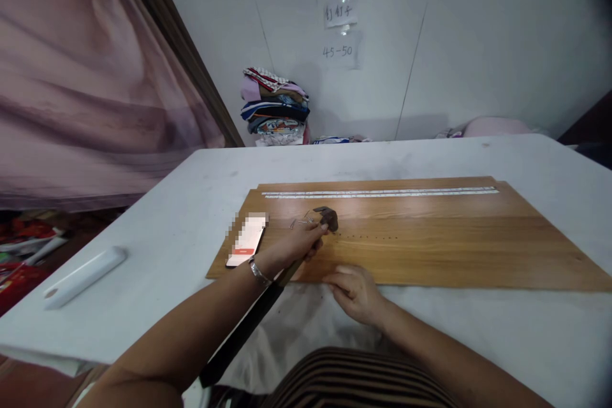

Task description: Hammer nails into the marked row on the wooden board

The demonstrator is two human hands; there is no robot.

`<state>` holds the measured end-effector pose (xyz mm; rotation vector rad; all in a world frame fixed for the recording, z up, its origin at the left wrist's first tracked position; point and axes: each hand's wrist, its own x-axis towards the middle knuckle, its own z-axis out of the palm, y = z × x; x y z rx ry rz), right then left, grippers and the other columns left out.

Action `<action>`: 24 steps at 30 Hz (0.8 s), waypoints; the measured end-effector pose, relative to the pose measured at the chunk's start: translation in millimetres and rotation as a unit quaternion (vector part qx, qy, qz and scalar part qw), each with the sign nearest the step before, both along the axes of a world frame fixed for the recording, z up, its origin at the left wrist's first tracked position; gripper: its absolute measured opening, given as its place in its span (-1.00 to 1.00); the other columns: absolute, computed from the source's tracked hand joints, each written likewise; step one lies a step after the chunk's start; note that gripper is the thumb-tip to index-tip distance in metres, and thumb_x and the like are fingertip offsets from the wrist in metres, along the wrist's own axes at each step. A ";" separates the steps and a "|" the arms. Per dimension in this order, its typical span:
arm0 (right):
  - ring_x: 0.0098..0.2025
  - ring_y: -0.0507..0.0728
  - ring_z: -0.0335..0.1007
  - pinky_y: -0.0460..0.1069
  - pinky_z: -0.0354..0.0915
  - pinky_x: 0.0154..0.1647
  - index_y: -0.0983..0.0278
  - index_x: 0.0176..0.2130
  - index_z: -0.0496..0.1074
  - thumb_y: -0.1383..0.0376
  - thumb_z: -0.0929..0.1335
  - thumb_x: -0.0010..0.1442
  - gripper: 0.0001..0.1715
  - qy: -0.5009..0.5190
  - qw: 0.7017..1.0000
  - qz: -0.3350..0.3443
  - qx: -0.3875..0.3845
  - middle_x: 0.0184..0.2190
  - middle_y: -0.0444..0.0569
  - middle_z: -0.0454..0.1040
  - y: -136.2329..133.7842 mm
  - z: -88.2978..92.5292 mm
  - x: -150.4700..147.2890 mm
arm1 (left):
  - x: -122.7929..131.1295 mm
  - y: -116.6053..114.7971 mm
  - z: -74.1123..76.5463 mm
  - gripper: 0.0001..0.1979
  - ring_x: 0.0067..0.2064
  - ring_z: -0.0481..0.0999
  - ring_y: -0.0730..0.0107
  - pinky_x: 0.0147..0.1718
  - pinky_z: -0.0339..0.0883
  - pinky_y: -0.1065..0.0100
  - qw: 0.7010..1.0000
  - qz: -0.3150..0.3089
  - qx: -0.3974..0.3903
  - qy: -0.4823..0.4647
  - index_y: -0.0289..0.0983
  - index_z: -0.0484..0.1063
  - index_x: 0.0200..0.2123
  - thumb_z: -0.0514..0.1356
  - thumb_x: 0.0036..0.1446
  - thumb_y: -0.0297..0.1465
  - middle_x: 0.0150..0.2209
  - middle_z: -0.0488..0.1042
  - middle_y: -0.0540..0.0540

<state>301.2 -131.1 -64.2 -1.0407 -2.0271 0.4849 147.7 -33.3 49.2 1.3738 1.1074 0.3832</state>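
My left hand (302, 243) is wrapped round a claw hammer (329, 219), high up near its rusty brown head. The hammer's dark handle slants down toward my body under my left forearm. The head is over a wooden board (440, 255), and beside it lie several loose nails (301, 223). A row of small dark marks, too small to tell as nail heads or holes, runs rightward from the head. My right hand (356, 294) rests at the board's front edge with its fingers curled together; whatever they may hold is hidden.
A lit phone (247, 241) lies on the board's left end. Two white measuring strips (382, 194) run along its back. On the white table (157, 223) at left sits a long white object (86, 277). Folded clothes (275, 105) are stacked by the wall, and a pink curtain (95, 76) hangs left.
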 end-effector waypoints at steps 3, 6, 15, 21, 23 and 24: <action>-0.43 0.09 0.36 -0.05 0.18 -0.44 0.26 -0.19 0.52 0.38 0.24 0.25 -0.72 0.001 1.000 -0.003 0.000 -0.48 -0.04 0.46 0.1 1.1 -0.5 | 0.3 1.5 -3.3 -0.61 -0.59 0.16 0.58 -0.63 0.03 0.50 0.999 -0.020 0.015 0.032 -0.29 0.35 -0.23 0.10 0.14 -0.05 -0.55 0.23 0.08; -0.42 0.09 0.36 -0.05 0.17 -0.44 0.26 -0.21 0.53 0.38 0.23 0.25 -0.72 0.003 1.000 -0.004 0.001 -0.48 -0.03 0.46 0.5 1.7 -1.4 | 1.9 1.0 -6.9 -0.61 -0.60 0.15 0.58 -0.64 0.05 0.49 0.998 -0.029 0.021 0.049 -0.28 0.33 -0.24 0.06 0.16 -0.05 -0.56 0.21 0.10; -0.44 0.09 0.36 -0.05 0.19 -0.44 0.26 -0.21 0.53 0.41 0.26 0.21 -0.73 0.038 0.999 0.002 -0.011 -0.49 -0.05 0.45 0.0 0.5 -1.9 | 1.0 8.0 -6.5 -0.56 -0.62 0.17 0.60 -0.66 0.05 0.51 0.999 -0.013 -0.015 0.046 -0.28 0.33 -0.24 0.11 0.11 0.01 -0.56 0.25 0.09; -0.41 0.07 0.38 -0.06 0.25 -0.41 0.25 -0.25 0.57 0.35 0.29 0.19 -0.75 0.164 0.979 -0.012 -0.121 -0.47 -0.05 0.47 3.8 2.3 -1.2 | 5.7 24.7 8.8 -0.54 -0.62 0.18 0.62 -0.67 0.05 0.52 0.999 0.007 -0.037 0.002 -0.30 0.34 -0.21 0.13 0.12 0.00 -0.54 0.27 0.07; -0.39 0.08 0.40 -0.04 0.27 -0.38 0.25 -0.26 0.56 0.29 0.32 0.16 -0.78 0.232 0.952 -0.032 -0.198 -0.43 -0.05 0.49 8.7 3.9 3.2 | 11.0 32.4 16.5 -0.59 -0.63 0.19 0.61 -0.68 0.06 0.53 0.997 0.039 -0.060 -0.022 -0.30 0.33 -0.25 0.11 0.15 -0.03 -0.54 0.30 0.06; -0.39 0.07 0.40 -0.04 0.28 -0.38 0.25 -0.25 0.55 0.25 0.34 0.14 -0.78 0.266 0.932 -0.044 -0.240 -0.42 -0.06 0.50 12.1 6.5 6.3 | 14.5 37.1 20.7 -0.62 -0.63 0.21 0.61 -0.67 0.08 0.53 0.995 0.056 -0.073 -0.035 -0.31 0.33 -0.29 0.11 0.17 -0.06 -0.55 0.31 0.04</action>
